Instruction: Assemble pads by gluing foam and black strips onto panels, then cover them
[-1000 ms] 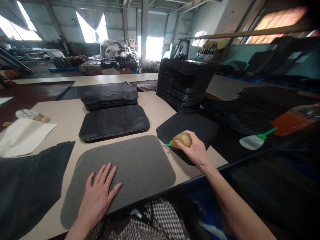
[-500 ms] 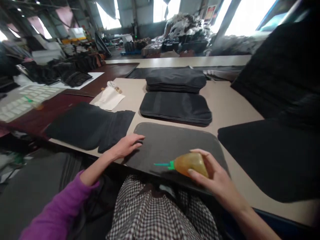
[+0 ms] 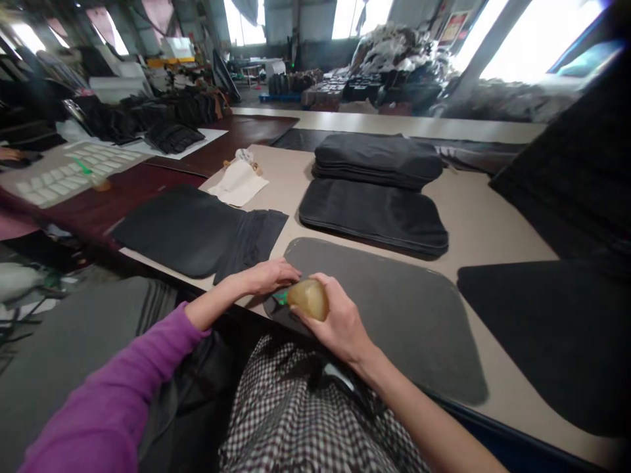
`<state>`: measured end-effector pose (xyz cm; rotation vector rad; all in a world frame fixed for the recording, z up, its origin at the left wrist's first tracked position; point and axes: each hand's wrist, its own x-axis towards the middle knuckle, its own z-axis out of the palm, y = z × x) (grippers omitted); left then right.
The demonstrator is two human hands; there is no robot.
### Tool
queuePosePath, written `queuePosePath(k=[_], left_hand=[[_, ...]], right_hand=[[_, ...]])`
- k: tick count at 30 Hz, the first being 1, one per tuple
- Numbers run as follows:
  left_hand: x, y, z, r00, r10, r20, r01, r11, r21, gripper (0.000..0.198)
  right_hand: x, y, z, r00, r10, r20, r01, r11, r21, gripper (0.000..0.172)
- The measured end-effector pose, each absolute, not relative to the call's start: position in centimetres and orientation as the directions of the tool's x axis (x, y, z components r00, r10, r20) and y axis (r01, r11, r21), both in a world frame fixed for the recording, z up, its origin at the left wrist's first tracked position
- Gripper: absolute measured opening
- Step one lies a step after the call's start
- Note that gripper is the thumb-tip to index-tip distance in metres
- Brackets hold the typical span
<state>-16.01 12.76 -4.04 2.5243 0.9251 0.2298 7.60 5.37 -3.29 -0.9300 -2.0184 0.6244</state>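
Note:
A grey rounded panel (image 3: pixel 394 315) lies flat at the table's near edge. My right hand (image 3: pixel 335 315) is wrapped round a squeeze bottle (image 3: pixel 309 299) of amber liquid, tilted so that its green nozzle points left over the panel's left end. My left hand (image 3: pixel 272 274) rests at the panel's left edge, just beside the nozzle. Its fingers are bent, and whether they pinch anything is hidden. Left of it lie dark fabric pieces (image 3: pixel 185 230).
Stacked black panels (image 3: pixel 374 217) lie behind the grey one. A white cloth (image 3: pixel 239 182) is at the back left. Large black sheets (image 3: pixel 552 328) cover the right side. Another green-tipped bottle (image 3: pixel 101 182) stands far left, near a person's hand (image 3: pixel 10 154).
My right hand has brought the bottle leftwards, close to my left hand. The view has turned slightly left, so the table appears shifted right.

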Motion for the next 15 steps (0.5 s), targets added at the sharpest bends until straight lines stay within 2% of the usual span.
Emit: queuePosePath(k=[8,15], left_hand=[[-16.1,12.5,-4.8,0.756,0.654,-0.006,0.614,-0.707,0.352,0.032],[-16.2,12.4,-5.2,0.751,0.660,0.007,0.616,-0.705,0.350,0.032]], right_hand=[[9.3,4.2,-3.0,-0.423,0.819,0.387,0.391,0.550,-0.738,0.045],[14.0,3.5,-1.8,-0.477,0.798,0.367,0.428,0.576,-0.696,0.047]])
